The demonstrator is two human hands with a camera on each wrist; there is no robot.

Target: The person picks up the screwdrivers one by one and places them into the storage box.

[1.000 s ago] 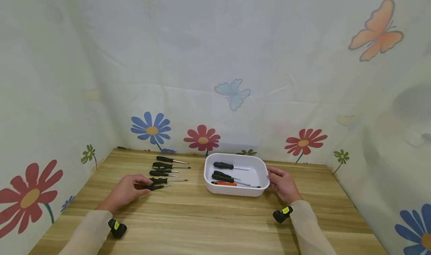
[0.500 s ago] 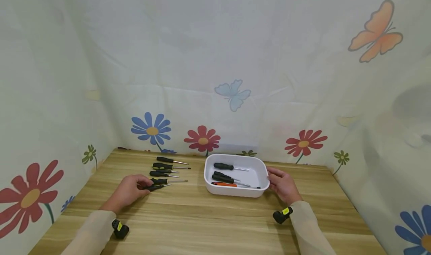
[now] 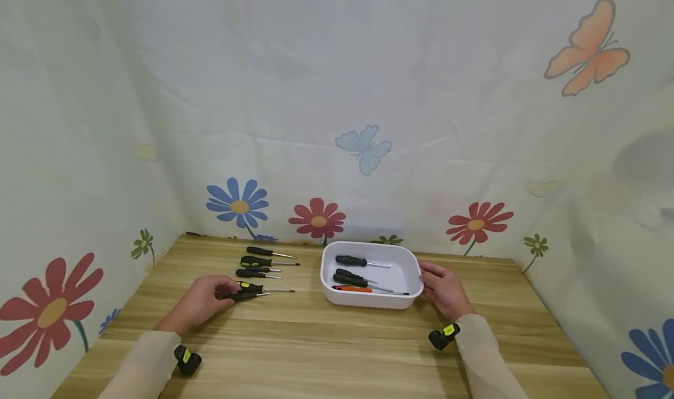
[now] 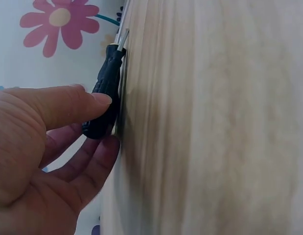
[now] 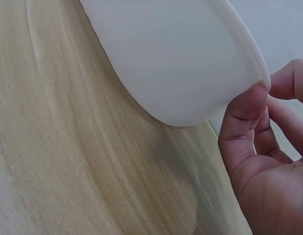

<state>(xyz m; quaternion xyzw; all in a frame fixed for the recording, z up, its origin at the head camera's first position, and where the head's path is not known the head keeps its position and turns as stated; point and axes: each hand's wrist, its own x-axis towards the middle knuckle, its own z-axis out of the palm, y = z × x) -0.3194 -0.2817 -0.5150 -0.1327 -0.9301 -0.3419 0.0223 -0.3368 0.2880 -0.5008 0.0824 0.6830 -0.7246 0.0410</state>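
My left hand (image 3: 201,301) pinches the handle of a black screwdriver (image 4: 108,81) at the near end of a row on the table's left. In the left wrist view my thumb lies on the handle and my fingers are behind and below it. Right beside it lies a black-and-yellow screwdriver (image 3: 251,288). My right hand (image 3: 444,292) pinches the right end of a white plastic box (image 3: 363,300), thumb and fingers at its rim in the right wrist view. Inside the box lie several screwdrivers, among them one with an orange handle (image 3: 354,289).
Farther back in the row lie several more screwdrivers, including a black one (image 3: 260,251) and another black-and-yellow one (image 3: 256,261), shafts pointing right. A flower-printed curtain (image 3: 295,124) closes off the back and sides of the wooden table (image 3: 316,346).
My left hand has drawn in its grip on the nearest screwdriver, which now lies straighter beside its neighbour. That black-and-yellow neighbour has shifted slightly toward me. My right hand stays on the box.
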